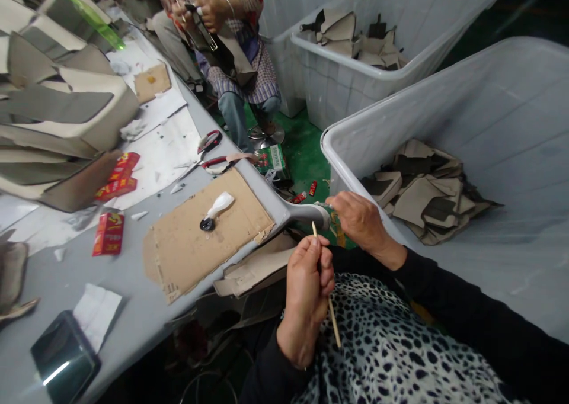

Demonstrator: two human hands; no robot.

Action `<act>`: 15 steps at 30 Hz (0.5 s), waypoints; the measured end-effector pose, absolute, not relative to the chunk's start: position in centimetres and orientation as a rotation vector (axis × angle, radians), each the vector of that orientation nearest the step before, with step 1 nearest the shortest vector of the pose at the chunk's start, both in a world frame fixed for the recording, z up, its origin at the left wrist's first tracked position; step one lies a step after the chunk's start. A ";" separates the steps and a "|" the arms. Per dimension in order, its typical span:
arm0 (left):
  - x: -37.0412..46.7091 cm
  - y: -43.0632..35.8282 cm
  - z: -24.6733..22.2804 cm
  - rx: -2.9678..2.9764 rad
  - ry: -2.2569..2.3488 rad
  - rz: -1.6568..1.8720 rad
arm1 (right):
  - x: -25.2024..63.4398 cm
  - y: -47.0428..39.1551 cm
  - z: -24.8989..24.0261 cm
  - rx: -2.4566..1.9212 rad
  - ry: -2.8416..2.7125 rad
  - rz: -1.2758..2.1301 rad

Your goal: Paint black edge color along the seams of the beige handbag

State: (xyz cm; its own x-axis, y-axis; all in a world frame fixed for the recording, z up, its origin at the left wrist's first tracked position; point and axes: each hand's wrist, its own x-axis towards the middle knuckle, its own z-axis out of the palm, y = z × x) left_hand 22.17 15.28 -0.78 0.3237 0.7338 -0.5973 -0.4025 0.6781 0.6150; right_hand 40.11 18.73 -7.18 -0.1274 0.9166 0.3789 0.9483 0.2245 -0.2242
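Print on the red packets (109, 236) left of the fingers (328, 269) and the green box (272, 157) beyond can't be read, tbh.

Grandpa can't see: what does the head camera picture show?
A person's left hand holds a thin stick, the right hand nearby. A table with scissors and cardboard stands at left; large grey bins holding beige pieces stand at right.

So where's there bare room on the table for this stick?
On the near cardboard, either side of the white object. The grey tabletop also shows bare between the cardboard, the nearer red packet and the white paper beside the dark glossy object. It's crowded at the far left, under the piled beige pieces; scissors lie beyond the cardboard.
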 end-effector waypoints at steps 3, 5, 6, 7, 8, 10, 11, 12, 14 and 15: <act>22.2 16.0 -1.0 0.415 0.996 0.773 | 38.3 17.5 -7.0 -1.612 -2.082 -0.087; 22.2 16.0 -1.0 0.431 1.010 0.768 | 37.7 17.0 -7.1 -1.539 -2.127 -0.120; 22.3 15.9 -0.9 0.435 1.016 0.764 | 37.7 17.0 -7.3 -1.515 -2.157 -0.137; 22.3 15.7 -0.8 0.437 1.019 0.761 | 37.8 17.1 -7.5 -1.517 -2.182 -0.147; 22.3 15.6 -0.7 0.438 1.018 0.755 | 38.1 17.3 -7.6 -1.555 -2.189 -0.152; 22.3 15.3 -0.4 0.438 1.002 0.735 | 38.9 17.9 -7.9 -1.698 -2.141 -0.150; 22.3 15.2 -0.4 0.436 0.990 0.723 | 39.2 18.2 -7.9 -1.773 -2.093 -0.152; 22.2 15.2 -0.4 0.432 0.980 0.715 | 39.4 18.3 -7.9 -1.818 -2.051 -0.163; 22.2 15.4 -0.4 0.422 0.983 0.730 | 39.4 18.3 -7.8 -1.773 -2.045 -0.194; 22.2 15.5 -0.5 0.421 0.996 0.745 | 39.2 18.2 -7.7 -1.704 -2.084 -0.204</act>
